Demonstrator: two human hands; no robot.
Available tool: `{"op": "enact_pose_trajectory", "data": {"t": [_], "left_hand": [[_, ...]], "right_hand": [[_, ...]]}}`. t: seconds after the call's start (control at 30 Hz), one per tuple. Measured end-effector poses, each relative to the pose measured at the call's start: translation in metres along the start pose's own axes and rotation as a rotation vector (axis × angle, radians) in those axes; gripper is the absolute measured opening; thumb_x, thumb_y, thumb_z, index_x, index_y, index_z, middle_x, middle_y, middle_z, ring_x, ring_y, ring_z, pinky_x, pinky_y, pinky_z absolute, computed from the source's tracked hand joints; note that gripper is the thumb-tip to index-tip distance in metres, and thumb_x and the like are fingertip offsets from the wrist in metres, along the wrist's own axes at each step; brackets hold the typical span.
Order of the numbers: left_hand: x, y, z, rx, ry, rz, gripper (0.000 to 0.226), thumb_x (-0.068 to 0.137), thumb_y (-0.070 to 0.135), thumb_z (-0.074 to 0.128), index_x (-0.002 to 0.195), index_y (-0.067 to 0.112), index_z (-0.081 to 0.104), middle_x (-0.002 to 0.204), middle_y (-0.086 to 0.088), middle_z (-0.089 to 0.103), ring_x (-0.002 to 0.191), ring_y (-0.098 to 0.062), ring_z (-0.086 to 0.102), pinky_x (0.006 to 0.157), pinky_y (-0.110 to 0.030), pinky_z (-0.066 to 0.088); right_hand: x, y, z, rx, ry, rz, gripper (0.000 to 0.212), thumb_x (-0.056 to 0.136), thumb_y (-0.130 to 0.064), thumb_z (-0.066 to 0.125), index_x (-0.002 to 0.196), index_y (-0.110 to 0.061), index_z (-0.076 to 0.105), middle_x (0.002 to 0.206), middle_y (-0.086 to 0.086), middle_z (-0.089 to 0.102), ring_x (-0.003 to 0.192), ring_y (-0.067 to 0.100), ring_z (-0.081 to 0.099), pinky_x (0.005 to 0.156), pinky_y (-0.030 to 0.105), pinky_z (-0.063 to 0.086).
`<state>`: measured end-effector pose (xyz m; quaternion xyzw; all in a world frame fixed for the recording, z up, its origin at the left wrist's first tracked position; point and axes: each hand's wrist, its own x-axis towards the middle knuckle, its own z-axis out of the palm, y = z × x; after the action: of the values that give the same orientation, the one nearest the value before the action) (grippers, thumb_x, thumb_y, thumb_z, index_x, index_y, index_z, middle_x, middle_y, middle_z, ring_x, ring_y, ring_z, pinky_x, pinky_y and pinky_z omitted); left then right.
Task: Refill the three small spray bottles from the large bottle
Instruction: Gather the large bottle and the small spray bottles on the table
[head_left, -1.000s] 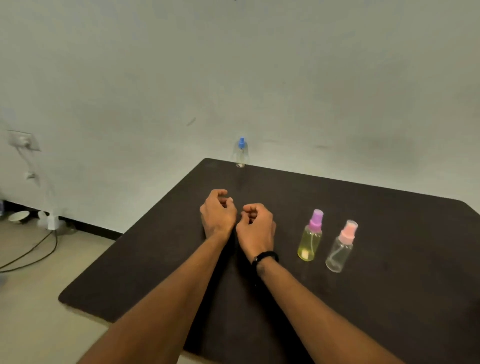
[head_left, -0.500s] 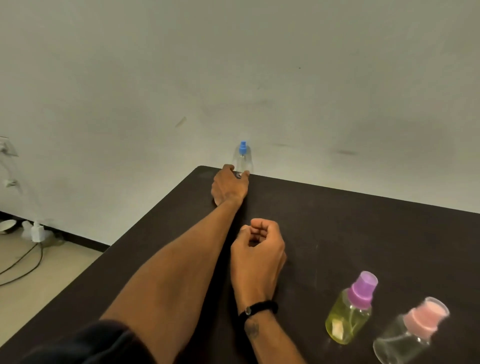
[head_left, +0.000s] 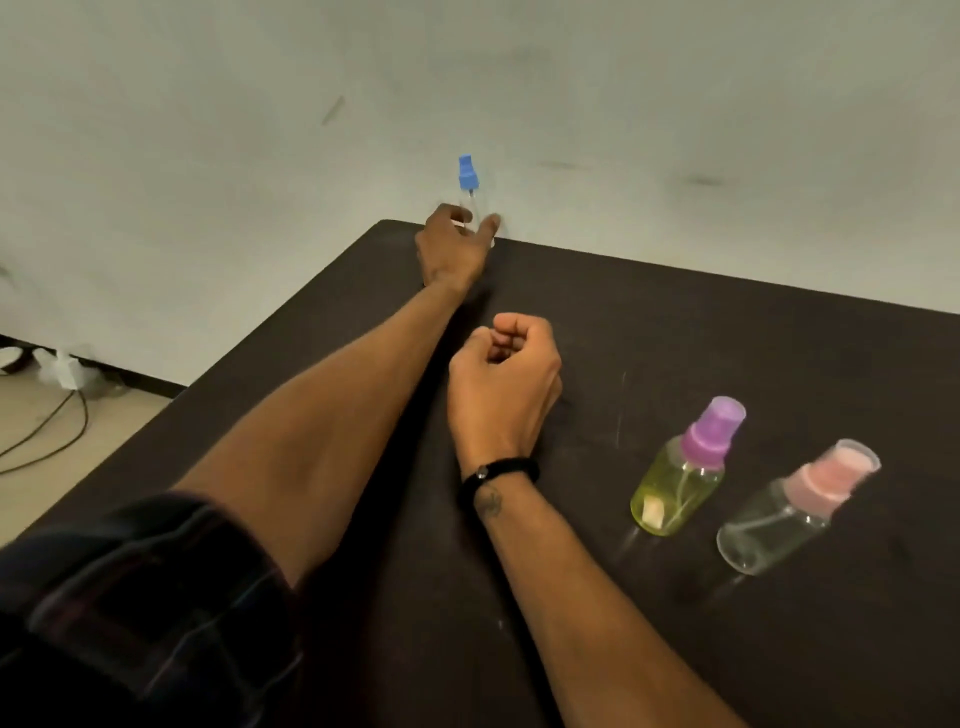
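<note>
The clear spray bottle with the blue pump top (head_left: 469, 200) stood at the far edge of the dark table (head_left: 675, 322), right against the pale wall (head_left: 260, 156). The left hand (head_left: 453, 244) was stretched out to it, thumb on one side of the body and fingers on the other, curled round its lower part; it gripped the bottle, though blur hid whether the base had left the table. The blue top stood clear above the hand, upright.

The step in hand looked like the very first: gathering the third small bottle so it could join the other two. The next move, as I judged it, called for drawing the bottle toward the near side without tipping it, since it looked light and narrow and could slip or topple.

The right hand (head_left: 506, 384) rested on the table nearer the person, fingers curled into a loose fist around nothing, a black band on its wrist. To its right stood the yellow-green bottle with a purple pump top (head_left: 680, 480), and just beside that the clear bottle with a pink pump top (head_left: 789, 514), both upright and capped. No large bottle was in view, so no refilling seemed to have begun.
</note>
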<state>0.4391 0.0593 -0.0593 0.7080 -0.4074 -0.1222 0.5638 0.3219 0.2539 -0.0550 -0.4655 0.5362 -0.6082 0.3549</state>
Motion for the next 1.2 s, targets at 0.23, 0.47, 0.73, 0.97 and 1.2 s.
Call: {"op": "enact_pose_trajectory", "data": {"t": [0.23, 0.47, 0.73, 0.97, 1.2], "left_hand": [[-0.126, 0.016, -0.083, -0.003, -0.157, 0.069, 0.031, 0.097, 0.042, 0.071, 0.113, 0.016, 0.071, 0.09, 0.011, 0.071, 0.082, 0.001, 0.066, 0.067, -0.005, 0.044], [-0.274, 0.036, -0.147, -0.1, -0.302, 0.267, 0.022, 0.103, 0.042, 0.048, 0.095, 0.028, 0.063, 0.073, 0.021, 0.066, 0.067, 0.005, 0.065, 0.058, -0.009, 0.045], [-0.321, 0.052, -0.145, -0.077, -0.402, 0.163, 0.034, 0.09, 0.034, 0.081, 0.121, 0.023, 0.071, 0.098, 0.013, 0.077, 0.093, 0.003, 0.072, 0.093, -0.024, 0.06], [-0.319, 0.053, -0.137, 0.111, -0.378, 0.177, 0.054, 0.087, 0.044, 0.083, 0.135, 0.026, 0.065, 0.112, 0.017, 0.073, 0.1, -0.003, 0.071, 0.1, -0.031, 0.057], [-0.369, 0.063, -0.156, 0.061, -0.095, 0.08, 0.065, 0.081, 0.057, 0.083, 0.128, 0.017, 0.062, 0.114, -0.004, 0.065, 0.087, -0.01, 0.064, 0.089, -0.04, 0.059]], "right_hand": [[-0.027, -0.026, -0.022, 0.063, -0.043, -0.273, 0.011, 0.099, -0.006, 0.066, 0.109, -0.01, 0.068, 0.103, 0.002, 0.072, 0.087, 0.001, 0.065, 0.076, 0.006, 0.048], [-0.084, -0.041, -0.096, 0.042, -0.128, -0.592, 0.012, 0.102, -0.003, 0.067, 0.113, -0.005, 0.07, 0.105, 0.003, 0.072, 0.094, 0.011, 0.068, 0.083, 0.022, 0.056], [-0.086, -0.026, -0.207, -0.134, -0.108, -0.705, 0.013, 0.099, 0.001, 0.071, 0.111, -0.004, 0.072, 0.104, 0.003, 0.072, 0.09, 0.011, 0.066, 0.082, 0.02, 0.054], [-0.066, -0.018, -0.294, -0.233, -0.053, -0.573, 0.012, 0.101, -0.008, 0.07, 0.112, -0.013, 0.07, 0.099, -0.002, 0.07, 0.084, 0.011, 0.066, 0.074, 0.019, 0.052], [-0.053, -0.015, -0.38, -0.356, 0.076, -0.505, 0.008, 0.099, -0.015, 0.073, 0.1, -0.015, 0.065, 0.089, -0.001, 0.065, 0.076, 0.012, 0.06, 0.07, 0.034, 0.056]]}}
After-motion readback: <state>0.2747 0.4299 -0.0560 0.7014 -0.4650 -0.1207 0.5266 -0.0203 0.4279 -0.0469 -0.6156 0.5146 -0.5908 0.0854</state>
